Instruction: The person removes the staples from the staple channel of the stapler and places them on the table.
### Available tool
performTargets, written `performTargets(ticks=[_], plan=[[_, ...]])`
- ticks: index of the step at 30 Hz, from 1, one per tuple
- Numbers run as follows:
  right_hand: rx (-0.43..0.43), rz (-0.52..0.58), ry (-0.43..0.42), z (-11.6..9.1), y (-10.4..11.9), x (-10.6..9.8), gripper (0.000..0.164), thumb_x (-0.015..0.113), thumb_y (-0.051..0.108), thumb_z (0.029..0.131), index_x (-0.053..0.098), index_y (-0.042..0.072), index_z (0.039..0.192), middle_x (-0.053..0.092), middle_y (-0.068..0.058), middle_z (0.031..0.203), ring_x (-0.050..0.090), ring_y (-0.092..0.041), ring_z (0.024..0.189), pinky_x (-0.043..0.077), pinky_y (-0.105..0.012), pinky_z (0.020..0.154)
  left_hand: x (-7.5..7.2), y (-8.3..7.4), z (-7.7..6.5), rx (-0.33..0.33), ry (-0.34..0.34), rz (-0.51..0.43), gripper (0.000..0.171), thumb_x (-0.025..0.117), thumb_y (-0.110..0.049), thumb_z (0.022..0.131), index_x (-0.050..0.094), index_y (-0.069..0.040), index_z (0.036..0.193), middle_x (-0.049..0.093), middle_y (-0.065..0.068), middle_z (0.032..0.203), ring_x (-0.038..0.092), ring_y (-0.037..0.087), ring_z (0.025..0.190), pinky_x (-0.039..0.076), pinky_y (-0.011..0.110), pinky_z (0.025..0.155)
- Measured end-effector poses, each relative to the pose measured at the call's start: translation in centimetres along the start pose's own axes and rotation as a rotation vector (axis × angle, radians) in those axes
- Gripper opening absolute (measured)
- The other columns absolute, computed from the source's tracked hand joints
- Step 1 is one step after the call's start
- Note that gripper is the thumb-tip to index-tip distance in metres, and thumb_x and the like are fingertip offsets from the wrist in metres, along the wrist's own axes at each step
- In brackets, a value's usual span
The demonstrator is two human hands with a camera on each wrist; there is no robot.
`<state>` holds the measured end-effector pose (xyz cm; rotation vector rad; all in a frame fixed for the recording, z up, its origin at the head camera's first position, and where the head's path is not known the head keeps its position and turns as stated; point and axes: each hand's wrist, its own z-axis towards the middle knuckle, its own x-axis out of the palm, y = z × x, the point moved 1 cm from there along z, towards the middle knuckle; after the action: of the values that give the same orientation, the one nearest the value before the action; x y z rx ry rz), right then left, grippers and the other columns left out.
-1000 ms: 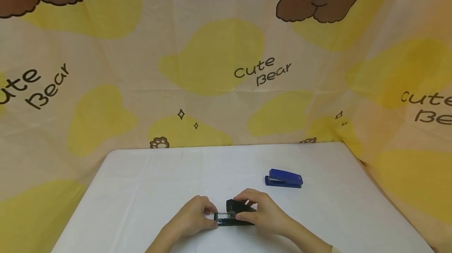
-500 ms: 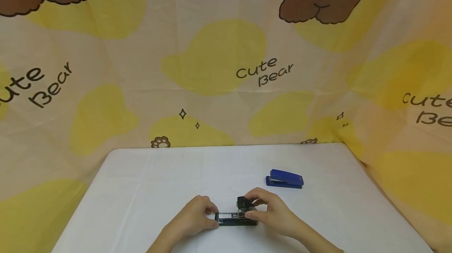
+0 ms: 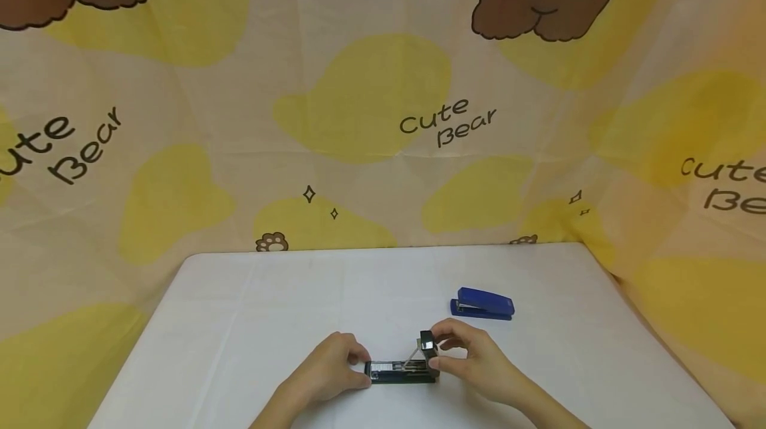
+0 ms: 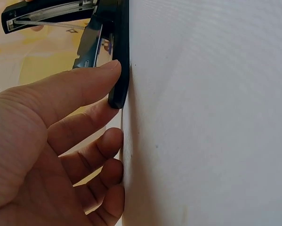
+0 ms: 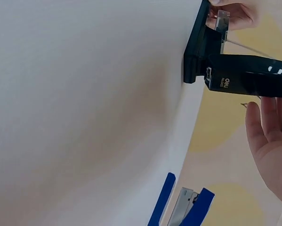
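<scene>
A black stapler [image 3: 399,378] lies on the white table with its top arm [image 5: 246,75] swung up to about upright, baring the staple channel [image 3: 383,366]. A thin rod runs between the channel and the raised arm. My left hand [image 3: 330,366] pinches the left end of the base [image 4: 122,70] between thumb and index finger; its other fingers curl beside it on the table. At the raised arm, my right hand [image 3: 479,359] holds on with thumb and fingers, from the right side. In the right wrist view its fingers [image 5: 270,117] touch the arm's back, and its thumb is hidden.
A blue stapler [image 3: 482,303] sits on the white table [image 3: 287,296], behind and to the right of the black one. Beyond the table's back edge hangs a yellow patterned cloth [image 3: 359,103].
My right hand has moved right, swinging the black stapler's top arm up from a low slant to about upright, exposing more of the channel. The left hand keeps its place on the base.
</scene>
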<state>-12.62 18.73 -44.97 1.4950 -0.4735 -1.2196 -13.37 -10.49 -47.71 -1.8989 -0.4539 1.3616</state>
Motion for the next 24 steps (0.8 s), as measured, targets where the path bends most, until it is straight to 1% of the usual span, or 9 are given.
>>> performTargets(ticks=[3,6,11,14,19,22,24], plan=[[-0.019,0.013,-0.005,-0.2,0.0,-0.2,0.029,0.081,0.018,0.092,0.068,0.012,0.117,0.071,-0.004,0.115,0.068,-0.019,0.108,0.054,-0.034,0.096,0.0,0.0,0.0,-0.003,0.001,-0.005,0.026,0.093,-0.017,0.075,0.079,-0.015,0.096,0.06,-0.002,0.091,0.053,0.018,0.087,0.047,0.039,0.077],[-0.004,0.025,-0.003,-0.4,-0.1,-0.5,0.029,0.081,0.017,0.092,0.067,0.011,0.118,0.071,-0.002,0.117,0.068,-0.016,0.107,0.054,-0.034,0.096,0.1,0.1,0.1,-0.001,0.001,-0.005,0.026,0.093,-0.018,0.075,0.079,-0.015,0.096,0.06,-0.002,0.091,0.053,0.018,0.087,0.046,0.038,0.077],[0.015,0.031,0.007,-0.6,-0.1,-0.8,0.033,0.08,0.016,0.093,0.065,0.009,0.122,0.069,-0.003,0.119,0.067,-0.016,0.108,0.054,-0.035,0.097,0.1,0.3,0.1,0.002,-0.002,-0.001,0.026,0.093,-0.018,0.075,0.079,-0.016,0.096,0.059,-0.003,0.091,0.052,0.017,0.086,0.046,0.036,0.076],[0.003,0.026,0.01,-0.8,-0.1,-1.0,0.035,0.08,0.015,0.093,0.065,0.008,0.124,0.069,-0.004,0.118,0.067,-0.015,0.108,0.054,-0.035,0.097,0.1,0.2,0.1,-0.002,0.001,0.002,0.026,0.093,-0.018,0.075,0.079,-0.016,0.096,0.059,-0.003,0.09,0.052,0.017,0.086,0.046,0.036,0.076],[-0.042,0.018,0.011,-1.0,-0.3,-1.4,0.032,0.078,0.014,0.094,0.066,0.01,0.123,0.069,-0.003,0.115,0.067,-0.016,0.107,0.055,-0.033,0.097,0.0,0.0,0.1,-0.013,0.004,0.007,0.025,0.093,-0.018,0.075,0.079,-0.016,0.096,0.059,-0.003,0.09,0.052,0.017,0.086,0.046,0.037,0.076],[-0.051,0.024,0.01,-1.2,-0.5,-1.6,0.031,0.078,0.014,0.094,0.066,0.01,0.122,0.07,-0.003,0.114,0.068,-0.017,0.106,0.055,-0.032,0.096,0.0,0.0,0.0,-0.01,0.003,0.01,0.026,0.093,-0.018,0.075,0.079,-0.016,0.096,0.06,-0.003,0.09,0.052,0.017,0.086,0.046,0.036,0.076],[-0.05,0.036,0.007,-1.4,-0.7,-1.8,0.031,0.078,0.013,0.094,0.066,0.009,0.122,0.07,-0.003,0.113,0.069,-0.017,0.105,0.055,-0.031,0.095,0.0,0.0,-0.1,-0.005,0.003,0.013,0.026,0.093,-0.018,0.075,0.079,-0.015,0.096,0.06,-0.003,0.09,0.052,0.017,0.086,0.046,0.036,0.076]])
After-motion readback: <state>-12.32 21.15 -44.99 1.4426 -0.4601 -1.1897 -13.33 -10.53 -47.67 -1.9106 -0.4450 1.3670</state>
